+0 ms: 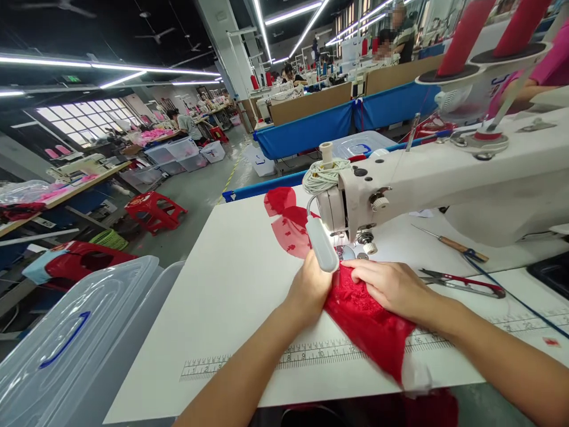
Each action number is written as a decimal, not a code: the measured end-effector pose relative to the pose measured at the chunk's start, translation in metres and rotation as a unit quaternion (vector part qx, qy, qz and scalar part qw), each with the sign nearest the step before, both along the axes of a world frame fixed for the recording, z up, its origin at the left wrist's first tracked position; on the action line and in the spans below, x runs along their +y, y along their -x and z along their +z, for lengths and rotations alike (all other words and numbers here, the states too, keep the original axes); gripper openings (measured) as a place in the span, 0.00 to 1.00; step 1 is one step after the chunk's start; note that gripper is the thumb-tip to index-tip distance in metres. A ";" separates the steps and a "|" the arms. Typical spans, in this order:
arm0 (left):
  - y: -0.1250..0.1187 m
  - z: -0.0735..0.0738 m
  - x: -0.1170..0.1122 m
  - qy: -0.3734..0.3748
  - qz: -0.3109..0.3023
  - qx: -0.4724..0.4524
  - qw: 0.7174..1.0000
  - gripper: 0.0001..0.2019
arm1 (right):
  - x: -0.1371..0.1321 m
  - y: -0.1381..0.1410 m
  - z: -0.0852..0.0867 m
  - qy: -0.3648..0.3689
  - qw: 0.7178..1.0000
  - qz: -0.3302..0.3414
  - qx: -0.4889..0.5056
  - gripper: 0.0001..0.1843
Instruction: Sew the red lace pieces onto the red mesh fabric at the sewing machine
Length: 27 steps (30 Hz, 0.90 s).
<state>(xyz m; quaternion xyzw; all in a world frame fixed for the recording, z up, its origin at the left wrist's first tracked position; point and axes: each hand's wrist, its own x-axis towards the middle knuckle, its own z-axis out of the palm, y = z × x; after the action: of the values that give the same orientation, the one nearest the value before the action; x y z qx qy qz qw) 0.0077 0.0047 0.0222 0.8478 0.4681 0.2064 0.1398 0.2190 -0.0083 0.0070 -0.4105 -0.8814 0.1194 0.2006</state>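
Red lace fabric (360,296) lies at the needle area of the white sewing machine (427,184) and hangs over the table's front edge. My left hand (309,290) is closed at the fabric's left edge, its fingertips partly hidden by the small lit lamp (322,246). From the right, my right hand (393,287) grips the fabric with bent fingers, its index finger reaching toward the presser foot (344,253). More sheer red fabric (288,231) rests flat behind the lamp, on the left of the machine.
Thread snips (464,283) and a wooden-handled awl (451,242) lie on the right of the white table (213,296). A printed ruler (311,354) runs along its front. A lidded plastic bin (84,332) stands at the left, a red stool (155,210) beyond. Red thread cones (466,35) rise at upper right.
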 end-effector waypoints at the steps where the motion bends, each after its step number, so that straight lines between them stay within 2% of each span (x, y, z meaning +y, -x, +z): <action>1: 0.000 -0.003 -0.002 0.004 -0.030 0.002 1.000 0.10 | 0.000 -0.001 0.001 -0.006 1.000 0.007 -0.004 0.18; 3: 0.000 -0.007 -0.006 0.004 -0.066 0.010 0.998 0.10 | -0.001 -0.003 0.002 -0.028 0.999 0.014 -0.007 0.18; 5: -0.002 -0.008 -0.009 0.002 -0.052 0.001 0.999 0.09 | -0.002 -0.003 0.003 -0.056 0.998 -0.011 -0.011 0.16; 9: -0.007 -0.002 -0.010 0.011 0.088 0.014 0.996 0.07 | -0.001 0.004 0.000 -0.089 0.983 -0.161 -0.001 0.11; 12: -0.012 0.000 -0.010 0.030 0.132 0.055 0.989 0.11 | 0.002 0.010 -0.005 -0.083 0.967 -0.237 -0.053 0.12; 14: -0.015 0.000 -0.010 0.046 0.123 0.049 0.990 0.11 | 0.005 0.012 -0.007 -0.073 0.965 -0.242 -0.073 0.11; 17: -0.018 0.001 -0.011 0.063 0.112 0.043 0.991 0.13 | 0.007 0.014 -0.009 -0.038 0.976 -0.213 -0.013 0.06; 20: -0.018 0.004 -0.011 0.044 0.141 0.070 0.987 0.12 | 0.008 0.015 -0.011 -0.029 0.977 -0.210 0.021 0.03; 22: -0.018 0.006 -0.012 0.030 0.165 0.095 0.981 0.15 | 0.008 0.016 -0.012 -0.054 0.976 -0.212 -0.006 0.06; 24: -0.016 0.006 -0.012 0.032 0.162 0.090 0.982 0.16 | 0.006 0.016 -0.012 -0.105 0.972 -0.207 -0.044 0.11; 27: -0.014 0.003 -0.014 0.095 0.107 -0.030 0.989 0.19 | 0.003 0.016 -0.008 -0.194 0.963 -0.179 -0.045 0.14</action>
<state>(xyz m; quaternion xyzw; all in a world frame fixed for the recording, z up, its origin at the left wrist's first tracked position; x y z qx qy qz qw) 0.0218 -0.0094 0.0253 0.7687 0.5696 0.2000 0.2112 0.2026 -0.0049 -0.0006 -0.5193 -0.8083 -0.1107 0.2544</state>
